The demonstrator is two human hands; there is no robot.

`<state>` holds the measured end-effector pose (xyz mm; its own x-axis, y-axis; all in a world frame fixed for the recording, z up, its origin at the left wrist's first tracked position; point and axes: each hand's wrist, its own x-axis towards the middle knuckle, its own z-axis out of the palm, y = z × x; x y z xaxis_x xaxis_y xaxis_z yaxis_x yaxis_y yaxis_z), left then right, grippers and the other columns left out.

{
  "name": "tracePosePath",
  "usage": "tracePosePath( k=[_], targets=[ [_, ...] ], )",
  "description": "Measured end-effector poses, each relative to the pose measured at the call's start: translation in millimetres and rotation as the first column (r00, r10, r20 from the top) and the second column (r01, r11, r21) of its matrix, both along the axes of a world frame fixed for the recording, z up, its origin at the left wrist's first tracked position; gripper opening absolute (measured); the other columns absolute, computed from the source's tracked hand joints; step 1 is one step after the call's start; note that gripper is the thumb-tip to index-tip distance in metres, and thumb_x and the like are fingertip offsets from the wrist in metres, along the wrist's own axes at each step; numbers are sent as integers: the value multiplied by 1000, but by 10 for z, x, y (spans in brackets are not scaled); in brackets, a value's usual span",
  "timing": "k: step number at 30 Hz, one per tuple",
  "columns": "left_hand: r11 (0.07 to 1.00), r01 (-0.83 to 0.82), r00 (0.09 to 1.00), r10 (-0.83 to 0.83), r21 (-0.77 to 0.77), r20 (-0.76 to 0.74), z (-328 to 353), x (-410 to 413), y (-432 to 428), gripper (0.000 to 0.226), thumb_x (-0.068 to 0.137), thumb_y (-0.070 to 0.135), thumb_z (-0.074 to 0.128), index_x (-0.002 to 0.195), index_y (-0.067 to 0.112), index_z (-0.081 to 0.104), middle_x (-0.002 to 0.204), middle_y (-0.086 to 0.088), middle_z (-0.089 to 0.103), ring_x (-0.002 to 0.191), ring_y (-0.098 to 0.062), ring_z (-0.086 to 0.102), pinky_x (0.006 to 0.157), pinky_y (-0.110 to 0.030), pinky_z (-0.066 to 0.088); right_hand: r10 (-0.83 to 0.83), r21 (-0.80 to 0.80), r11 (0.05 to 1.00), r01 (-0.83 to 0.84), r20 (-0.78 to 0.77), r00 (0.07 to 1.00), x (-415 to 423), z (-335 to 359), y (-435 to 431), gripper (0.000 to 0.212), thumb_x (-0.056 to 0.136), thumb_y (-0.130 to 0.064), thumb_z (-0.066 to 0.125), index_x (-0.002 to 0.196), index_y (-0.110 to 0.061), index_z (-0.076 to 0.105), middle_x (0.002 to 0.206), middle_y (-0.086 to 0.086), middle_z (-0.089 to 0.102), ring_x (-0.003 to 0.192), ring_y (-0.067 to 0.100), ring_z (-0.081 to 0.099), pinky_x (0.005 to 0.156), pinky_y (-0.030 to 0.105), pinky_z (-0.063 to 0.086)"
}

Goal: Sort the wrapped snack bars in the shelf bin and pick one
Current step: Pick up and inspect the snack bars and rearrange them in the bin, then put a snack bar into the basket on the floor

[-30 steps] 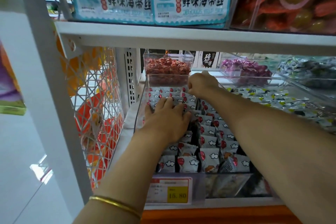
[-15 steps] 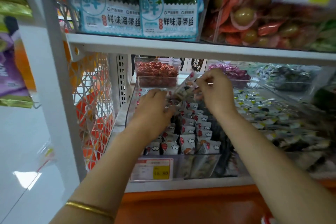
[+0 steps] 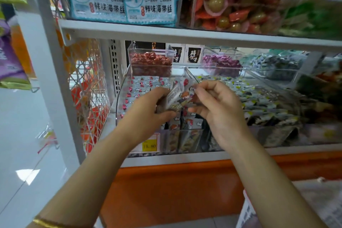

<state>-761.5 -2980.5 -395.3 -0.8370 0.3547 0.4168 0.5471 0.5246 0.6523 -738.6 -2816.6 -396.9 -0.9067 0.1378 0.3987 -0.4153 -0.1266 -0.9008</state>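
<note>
Holding one snack bar [image 3: 178, 96] just above the clear bin [image 3: 120, 98], we pinch it with both left hand [image 3: 146, 114] and right hand [image 3: 219, 109]; other bars [image 3: 146, 83] fill the bin.

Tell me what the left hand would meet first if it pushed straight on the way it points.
Likely the right hand, which pinches the same snack bar the left hand holds; depth is unclear.
</note>
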Motion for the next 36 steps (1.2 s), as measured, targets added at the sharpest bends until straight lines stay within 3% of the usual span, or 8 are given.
tracePosePath(
  k=[3, 9, 15, 19, 23, 30, 33, 36],
  targets=[
    [1000, 13, 1000, -13, 26, 11, -9, 0, 28, 22, 84, 17, 67, 99, 21, 52, 93, 5, 59, 86, -12, 58, 76, -29, 52, 147, -103, 984, -148, -22, 989, 24, 1, -3, 12, 85, -4, 58, 80, -14, 63, 82, -10, 70, 72, 8, 63, 60, 22, 53],
    [989, 70, 998, -70, 131, 1, -12, 6, 70, 28, 83, 8, 65, 104, 24, 55, 94, 12, 60, 83, 2, 58, 67, -8, 47, 352, -116, 928, -354, -41, 935, 43, 8, -20, 6, 68, -13, 68, 73, -16, 69, 99, -1, 71, 87, 11, 66, 66, 22, 54],
    [972, 121, 993, -117, 199, -32, 4, 22, 67, 33, 82, 6, 64, 112, 19, 58, 98, 5, 64, 88, -6, 60, 74, -21, 50, 402, -108, 907, -406, -57, 914, 47, 29, -23, 19, 71, 0, 62, 69, -15, 73, 95, -1, 70, 83, 13, 65, 67, 22, 54],
    [969, 148, 987, -134, 197, -84, 9, 58, 57, 41, 80, 6, 68, 103, 37, 54, 97, 14, 62, 89, -1, 60, 73, -13, 49, 429, -82, 897, -435, -80, 900, 70, 60, 6, 11, 68, -4, 74, 70, -15, 74, 93, -1, 71, 78, 14, 65, 65, 23, 54],
    [967, 155, 984, -135, 201, -113, 27, 94, 66, 47, 79, 10, 69, 96, 48, 49, 93, 23, 60, 89, 3, 59, 71, -7, 46, 430, -54, 898, -436, -90, 898, 100, 102, 38, 11, 63, -7, 77, 70, -15, 74, 91, -1, 71, 77, 13, 65, 63, 22, 54],
    [962, 247, 969, -245, 117, -35, 69, 190, 209, 25, 66, 44, 69, 81, 47, 49, 76, 41, 60, 74, 14, 59, 60, -2, 44, 303, -10, 952, -305, -68, 950, 239, 239, 275, 6, 72, -7, 67, 74, -13, 69, 88, 3, 70, 70, 10, 63, 55, 21, 51],
    [931, 349, 937, -346, 106, -45, 69, 281, 378, 22, 64, 52, 64, 78, 48, 48, 82, 39, 60, 79, 11, 60, 66, -6, 47, 247, 23, 969, -246, -39, 968, 409, 286, 494, 6, 71, -8, 62, 76, -11, 65, 86, 1, 71, 67, 9, 62, 54, 20, 50],
    [906, 408, 913, -405, 111, -48, 54, 380, 657, 21, 65, 48, 63, 74, 41, 46, 74, 25, 62, 69, 10, 57, 60, -6, 43, 186, 77, 980, -183, -30, 982, 627, 310, 747, 7, 71, -9, 62, 74, -14, 66, 86, 0, 71, 69, 8, 62, 55, 20, 51]
  ],
)
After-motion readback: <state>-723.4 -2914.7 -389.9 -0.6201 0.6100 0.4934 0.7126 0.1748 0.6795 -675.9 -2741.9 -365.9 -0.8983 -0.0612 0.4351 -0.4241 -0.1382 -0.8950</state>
